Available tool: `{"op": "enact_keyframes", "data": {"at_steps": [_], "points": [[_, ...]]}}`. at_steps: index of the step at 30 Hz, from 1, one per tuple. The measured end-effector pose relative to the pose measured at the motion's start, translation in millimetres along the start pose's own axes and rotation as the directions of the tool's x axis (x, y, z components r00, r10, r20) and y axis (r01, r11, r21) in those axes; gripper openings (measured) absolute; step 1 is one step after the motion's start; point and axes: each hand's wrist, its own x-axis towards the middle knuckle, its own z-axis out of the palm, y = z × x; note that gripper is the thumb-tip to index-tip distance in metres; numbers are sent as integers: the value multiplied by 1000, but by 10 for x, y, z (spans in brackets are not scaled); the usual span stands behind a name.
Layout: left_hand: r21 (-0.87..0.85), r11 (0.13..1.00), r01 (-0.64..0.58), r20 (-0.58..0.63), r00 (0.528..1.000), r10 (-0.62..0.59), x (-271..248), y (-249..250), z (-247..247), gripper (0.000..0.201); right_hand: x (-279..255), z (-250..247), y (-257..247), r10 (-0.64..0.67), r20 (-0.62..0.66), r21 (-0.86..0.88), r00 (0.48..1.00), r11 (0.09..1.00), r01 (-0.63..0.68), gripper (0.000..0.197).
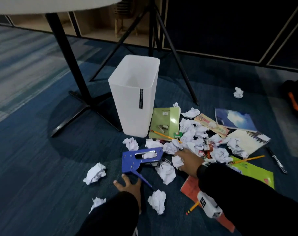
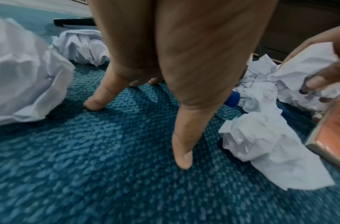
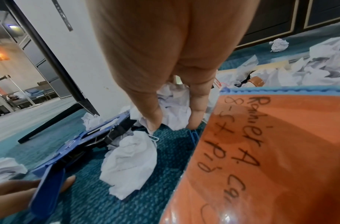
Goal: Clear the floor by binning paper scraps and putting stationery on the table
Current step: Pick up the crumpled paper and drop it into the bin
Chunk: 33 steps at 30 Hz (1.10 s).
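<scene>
From my right wrist camera I see my right hand (image 3: 165, 78) reaching down, thumb and a finger closed around a crumpled paper ball (image 3: 173, 106) just above the blue carpet (image 3: 92, 197). Another paper ball (image 3: 128, 165) lies nearer the camera. To its left a blue stapler (image 3: 56, 171) lies on the carpet, and the fingers of my left hand (image 3: 17, 188) rest flat just beside its handle. An orange notebook (image 3: 271, 166) with handwriting fills the lower right. Behind the hand stands a white bin (image 3: 69, 60), and more paper scraps (image 3: 319, 66) are heaped at the upper right.
</scene>
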Motion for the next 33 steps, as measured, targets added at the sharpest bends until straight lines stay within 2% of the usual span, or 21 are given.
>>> {"op": "enact_keyframes", "data": {"at_steps": [6,9,11,12,14,15,17,19,20,22,26,28,30,31,32,33], "points": [[6,1000,-14,24,1000,14,44,-52,-16,115,-134,-124,-128,-7,6,-23,1000,1000,7,53],[-81,984,-158,65,984,163,49,-215,-290,93,-167,-363,-248,-39,-18,20,999,999,40,53],[-113,965,-235,-21,972,234,18,-338,-533,65,-163,-605,-370,-66,-67,57,996,996,70,55],[-98,965,-242,-115,966,230,-7,-403,-671,58,-152,-776,-463,-83,-100,68,991,994,90,56],[-138,961,-238,-321,929,184,-11,-523,-875,64,-121,-1155,-683,-130,-179,74,975,987,145,52],[-155,955,-251,-370,911,179,9,-575,-951,74,-97,-1350,-797,-158,-226,85,961,980,181,50],[-135,950,-282,-365,905,217,49,-633,-1068,88,-29,-1726,-1031,-226,-325,93,918,959,269,47],[-138,938,-318,-377,893,247,54,-647,-1197,82,57,-2058,-1244,-281,-389,70,877,941,332,46],[-156,926,-343,-425,870,251,40,-646,-1267,73,93,-2206,-1352,-297,-409,57,863,935,349,47],[-174,897,-406,-575,781,242,-48,-636,-1426,52,155,-2459,-1549,-310,-427,41,850,932,361,49],[-134,863,-487,-829,532,172,-247,-664,-1766,32,362,-2727,-1834,-334,-415,-12,846,932,362,54],[-112,845,-523,-909,398,126,-345,-680,-1918,27,457,-2784,-1918,-331,-381,-24,863,937,348,73],[-73,841,-537,-966,249,75,-411,-697,-2032,27,518,-2820,-1947,-313,-322,-7,894,945,328,100],[-61,850,-523,-983,180,40,-430,-705,-2071,31,524,-2829,-1930,-302,-310,15,901,947,322,108],[-65,869,-490,-991,133,1,-443,-713,-2100,39,519,-2818,-1888,-289,-323,46,901,946,320,110],[-91,894,-439,-990,139,-32,-454,-723,-2136,50,501,-2799,-1817,-269,-361,86,893,944,319,108]]}}
